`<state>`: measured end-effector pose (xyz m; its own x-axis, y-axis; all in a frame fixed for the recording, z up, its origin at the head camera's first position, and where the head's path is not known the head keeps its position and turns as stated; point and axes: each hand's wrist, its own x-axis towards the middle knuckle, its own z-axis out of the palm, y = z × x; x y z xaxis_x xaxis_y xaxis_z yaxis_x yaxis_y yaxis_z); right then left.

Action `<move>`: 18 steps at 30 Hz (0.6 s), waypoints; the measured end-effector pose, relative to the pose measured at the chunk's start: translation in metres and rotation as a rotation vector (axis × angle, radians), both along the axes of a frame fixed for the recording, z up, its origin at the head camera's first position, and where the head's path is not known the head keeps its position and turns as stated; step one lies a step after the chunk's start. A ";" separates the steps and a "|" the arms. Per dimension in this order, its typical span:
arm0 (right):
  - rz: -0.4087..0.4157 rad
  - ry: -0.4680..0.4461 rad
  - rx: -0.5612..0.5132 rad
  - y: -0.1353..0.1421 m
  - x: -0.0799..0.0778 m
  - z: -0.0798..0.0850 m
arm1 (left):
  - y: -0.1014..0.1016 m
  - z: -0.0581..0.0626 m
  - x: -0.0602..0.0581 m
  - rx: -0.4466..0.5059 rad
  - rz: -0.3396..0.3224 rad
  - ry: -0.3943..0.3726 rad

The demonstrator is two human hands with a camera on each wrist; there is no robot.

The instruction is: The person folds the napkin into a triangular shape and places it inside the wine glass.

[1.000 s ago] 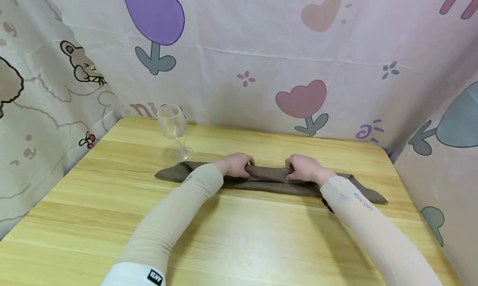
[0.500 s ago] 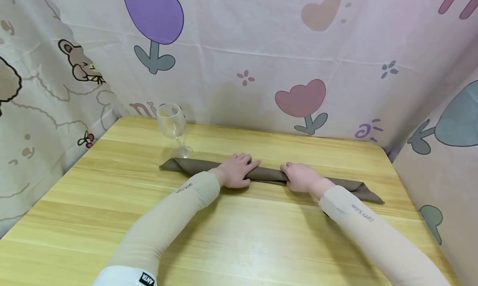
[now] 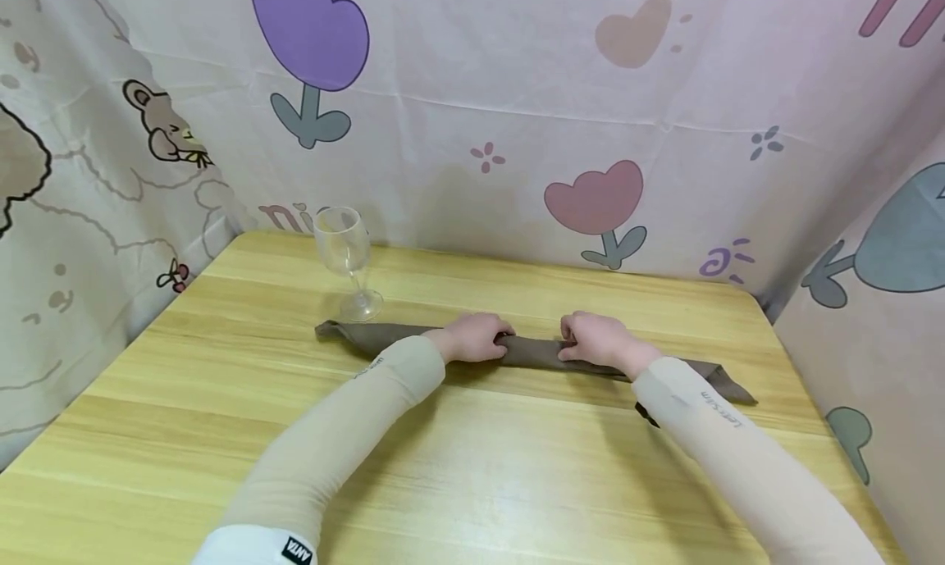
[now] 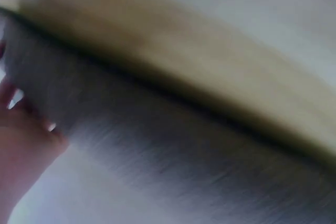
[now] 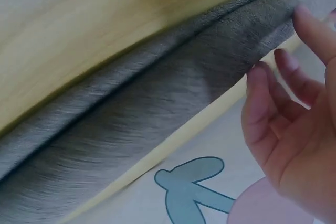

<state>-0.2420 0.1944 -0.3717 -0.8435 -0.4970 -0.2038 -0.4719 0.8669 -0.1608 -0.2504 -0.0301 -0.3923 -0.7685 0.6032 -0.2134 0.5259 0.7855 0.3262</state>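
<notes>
A brown cloth napkin lies across the table as a long, narrow roll with pointed ends. My left hand grips the roll left of its middle, fingers curled over the far side and thumb on the near side. To the right, my right hand pinches the same roll between thumb and fingers. In the right wrist view the thumb lies against the cloth, with a loose folded layer along the roll. Motion blurs the left wrist view, where the fingers meet the cloth at the left edge.
A clear wine glass stands upright behind the left end of the roll, its foot close to the cloth. The wooden table ends at a printed curtain behind and at both sides.
The napkin has become a narrower roll, its near strip taken up. My left hand spread over the roll half a second ago and now curls round it; my right hand has gripped it again.
</notes>
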 end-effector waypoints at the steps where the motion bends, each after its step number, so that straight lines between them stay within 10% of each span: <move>1: 0.006 -0.003 0.009 -0.002 -0.001 0.001 | 0.002 0.002 -0.001 -0.004 0.003 -0.021; 18: 0.072 -0.063 0.058 -0.013 0.000 0.006 | 0.014 0.003 -0.002 0.025 0.008 -0.080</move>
<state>-0.2421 0.1814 -0.3658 -0.7905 -0.5419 -0.2855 -0.5240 0.8396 -0.1430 -0.2519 -0.0162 -0.3895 -0.7543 0.6033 -0.2591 0.4916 0.7805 0.3863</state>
